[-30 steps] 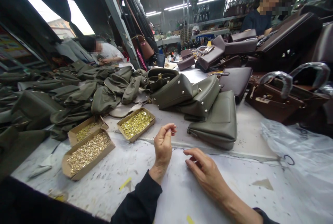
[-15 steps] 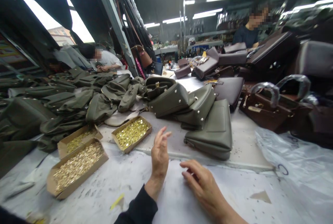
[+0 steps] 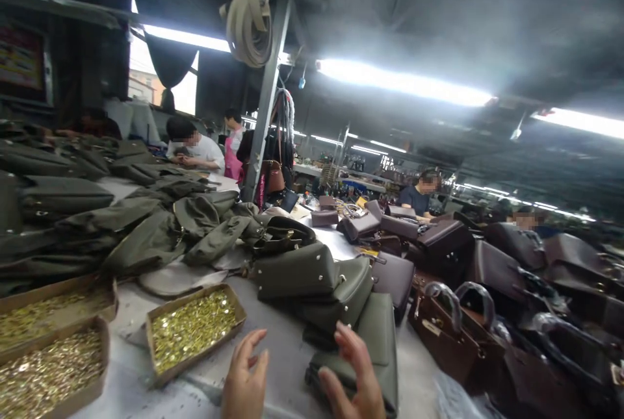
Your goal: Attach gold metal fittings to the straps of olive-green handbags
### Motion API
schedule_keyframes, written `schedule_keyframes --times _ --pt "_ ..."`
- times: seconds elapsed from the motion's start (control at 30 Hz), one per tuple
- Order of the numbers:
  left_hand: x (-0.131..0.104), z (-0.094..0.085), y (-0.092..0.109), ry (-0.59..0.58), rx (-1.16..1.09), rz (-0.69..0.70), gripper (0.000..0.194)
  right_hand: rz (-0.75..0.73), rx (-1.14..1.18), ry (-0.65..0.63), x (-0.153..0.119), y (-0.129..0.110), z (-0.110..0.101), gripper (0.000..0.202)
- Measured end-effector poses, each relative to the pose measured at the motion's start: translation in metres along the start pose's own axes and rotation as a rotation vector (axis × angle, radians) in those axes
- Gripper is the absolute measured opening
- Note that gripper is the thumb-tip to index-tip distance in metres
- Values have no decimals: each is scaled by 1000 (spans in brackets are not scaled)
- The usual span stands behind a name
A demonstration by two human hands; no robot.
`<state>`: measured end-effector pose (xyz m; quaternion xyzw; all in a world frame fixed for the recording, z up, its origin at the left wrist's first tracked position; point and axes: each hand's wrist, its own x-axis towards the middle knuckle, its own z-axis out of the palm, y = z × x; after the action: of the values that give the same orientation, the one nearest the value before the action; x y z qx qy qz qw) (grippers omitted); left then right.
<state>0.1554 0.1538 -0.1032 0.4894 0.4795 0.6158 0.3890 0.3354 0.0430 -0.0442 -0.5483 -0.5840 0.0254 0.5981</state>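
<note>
Fingers apart, my left hand (image 3: 246,377) is raised over the white table, just right of a cardboard box of gold-coloured metal pieces (image 3: 195,325). It holds nothing. My right hand (image 3: 355,373), also with fingers spread and nothing in them, is in front of a dark green bag (image 3: 383,334) lying flat. I cannot tell whether it touches that bag. Behind it lean more green bags (image 3: 297,274) with small metal studs along their bases.
At the left front are boxes of gold-coloured pieces (image 3: 53,367). Limp green bags (image 3: 146,230) are heaped behind them. Brown handbags (image 3: 448,334) crowd the right, with clear plastic (image 3: 453,396) at the front. A metal post (image 3: 267,101) rises behind. People (image 3: 197,149) work farther back.
The view has tilted up and shifted, showing more ceiling lights. My hands now sit lower in view, and my right hand has opened with its fingers pointing up.
</note>
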Motion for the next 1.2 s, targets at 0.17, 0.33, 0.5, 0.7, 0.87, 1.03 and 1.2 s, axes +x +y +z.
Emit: schedule_keyframes --times 0.17,0.33,0.5,0.7,0.87,1.03,1.2 --pt "7 -3 2 39 -25 -31 53 201 5 5 132 -3 9 81" --pt "13 -10 7 50 -16 -122 58 310 -78 -62 201 23 45 78" --pt "15 -11 11 45 -39 -149 57 282 -83 -86 201 30 68 55" --pt "15 -13 18 60 -111 -178 56 157 -114 -55 211 -4 65 50" --pt "21 -20 22 115 -229 -248 51 56 -100 -62 235 -45 34 51" --pt "26 -21 28 57 -330 -330 53 -71 -121 24 201 -95 -27 51" --pt "29 -21 39 -112 -536 -417 53 -752 -411 38 88 -118 -64 38"
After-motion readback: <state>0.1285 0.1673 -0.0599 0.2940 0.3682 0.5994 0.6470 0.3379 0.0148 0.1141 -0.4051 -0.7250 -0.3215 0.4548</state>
